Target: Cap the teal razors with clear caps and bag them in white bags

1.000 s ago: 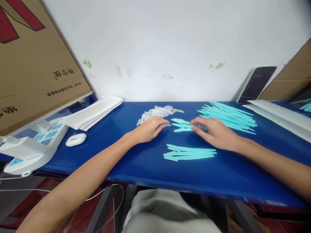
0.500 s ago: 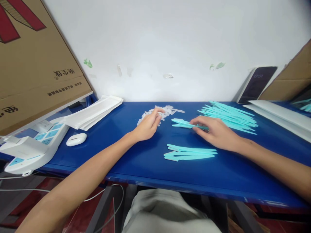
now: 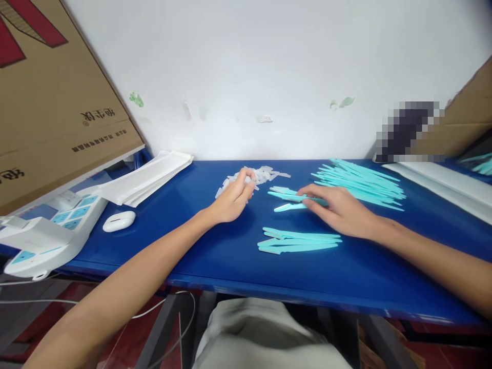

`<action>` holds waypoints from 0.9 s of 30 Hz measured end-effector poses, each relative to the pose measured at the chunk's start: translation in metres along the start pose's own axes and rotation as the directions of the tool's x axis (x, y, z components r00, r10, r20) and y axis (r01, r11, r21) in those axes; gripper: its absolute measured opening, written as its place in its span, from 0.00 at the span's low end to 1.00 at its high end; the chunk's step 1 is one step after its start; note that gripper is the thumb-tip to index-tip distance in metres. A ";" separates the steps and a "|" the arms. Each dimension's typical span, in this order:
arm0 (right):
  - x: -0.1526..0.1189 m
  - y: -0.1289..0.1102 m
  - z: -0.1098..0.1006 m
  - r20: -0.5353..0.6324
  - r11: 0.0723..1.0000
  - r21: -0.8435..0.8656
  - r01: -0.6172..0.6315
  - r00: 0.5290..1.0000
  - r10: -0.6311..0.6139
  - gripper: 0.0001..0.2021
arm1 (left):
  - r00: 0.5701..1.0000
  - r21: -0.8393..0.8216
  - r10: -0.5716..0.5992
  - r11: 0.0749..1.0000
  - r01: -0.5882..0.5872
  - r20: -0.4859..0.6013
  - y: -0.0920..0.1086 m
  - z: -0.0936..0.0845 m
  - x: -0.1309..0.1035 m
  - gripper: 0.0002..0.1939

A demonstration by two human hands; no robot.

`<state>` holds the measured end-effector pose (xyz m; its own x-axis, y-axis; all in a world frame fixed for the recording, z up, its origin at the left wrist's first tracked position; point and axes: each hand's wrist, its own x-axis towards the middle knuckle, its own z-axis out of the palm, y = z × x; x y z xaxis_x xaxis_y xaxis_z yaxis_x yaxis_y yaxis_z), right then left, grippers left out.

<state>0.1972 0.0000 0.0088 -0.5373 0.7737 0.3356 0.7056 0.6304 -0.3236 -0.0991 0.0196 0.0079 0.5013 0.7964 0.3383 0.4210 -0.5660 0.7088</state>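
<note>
Our left hand (image 3: 231, 199) curls at the pale pieces (image 3: 264, 176), hold unclear to us, our right hand (image 3: 340, 207) pinches turquoise razors (image 3: 286, 196), fingers (image 3: 315, 191) nearly together

L hand (image 3: 230, 202) hides some white pcs. (image 3: 263, 176) (box (image 3: 57, 87) cut off L).

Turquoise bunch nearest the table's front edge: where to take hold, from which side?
I'd pinch the turquoise bunch across its slim handles, just right of middle, coming from the right. The handles lie nearly parallel there, while the notched heads sit at the left end. The right hand is closer, but holds other turquoise sticks.
</note>
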 end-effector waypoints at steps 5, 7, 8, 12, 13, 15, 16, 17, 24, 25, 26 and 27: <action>-0.001 -0.002 0.000 -0.019 1.000 0.021 0.010 1.000 -0.009 0.18 | 0.999 -0.093 -0.022 0.995 0.018 -0.047 0.005 0.001 0.000 0.13; -0.001 -0.004 -0.001 -0.026 1.000 0.019 0.014 1.000 -0.014 0.18 | 0.997 -0.100 -0.019 0.995 0.011 -0.073 0.006 0.001 0.000 0.15; -0.001 -0.005 -0.001 -0.026 1.000 0.015 0.016 1.000 -0.016 0.18 | 0.997 -0.106 -0.010 0.994 0.002 -0.082 0.005 0.001 0.000 0.15; -0.001 -0.008 -0.002 -0.017 1.000 -0.007 0.025 1.000 -0.025 0.18 | 0.995 -0.211 0.012 0.977 -0.031 -0.094 0.001 0.001 0.002 0.17; -0.001 -0.008 -0.002 -0.020 1.000 -0.011 0.024 1.000 -0.024 0.17 | 0.995 -0.246 0.006 0.969 -0.030 -0.098 0.000 0.002 0.003 0.18; -0.002 -0.007 -0.002 -0.027 1.000 -0.014 0.023 0.999 -0.024 0.16 | 0.993 -0.299 -0.012 0.954 -0.024 -0.118 -0.001 0.002 0.005 0.19; -0.002 -0.007 -0.002 -0.029 1.000 -0.012 0.023 0.999 -0.023 0.15 | 0.991 -0.316 -0.018 0.948 -0.026 -0.133 -0.001 0.002 0.006 0.19; -0.002 -0.006 -0.001 -0.028 1.000 -0.009 0.022 0.999 -0.023 0.15 | 0.989 -0.326 -0.021 0.945 -0.029 -0.148 -0.001 0.003 0.007 0.19; -0.002 -0.009 -0.001 -0.094 0.997 0.011 0.078 0.993 -0.076 0.15 | 0.986 -0.142 -0.008 0.990 -0.016 -0.167 0.001 0.005 0.006 0.21; -0.002 -0.010 -0.001 -0.111 0.993 0.022 0.112 0.988 -0.109 0.16 | 0.986 -0.104 0.010 0.994 -0.028 -0.167 0.001 0.006 0.006 0.22; -0.002 -0.010 -0.001 -0.124 0.989 0.029 0.146 0.982 -0.142 0.16 | 0.986 -0.072 0.025 0.997 -0.038 -0.166 0.001 0.006 0.006 0.23; -0.002 -0.011 -0.002 -0.132 0.984 0.034 0.176 0.977 -0.170 0.16 | 0.986 -0.049 0.034 0.998 -0.042 -0.164 0.001 0.006 0.006 0.23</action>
<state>0.1914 -0.0086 0.0131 -0.5842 0.6400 0.4992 0.5839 0.7586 -0.2892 -0.0908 0.0225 0.0071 0.3845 0.8010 0.4589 0.3615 -0.5881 0.7235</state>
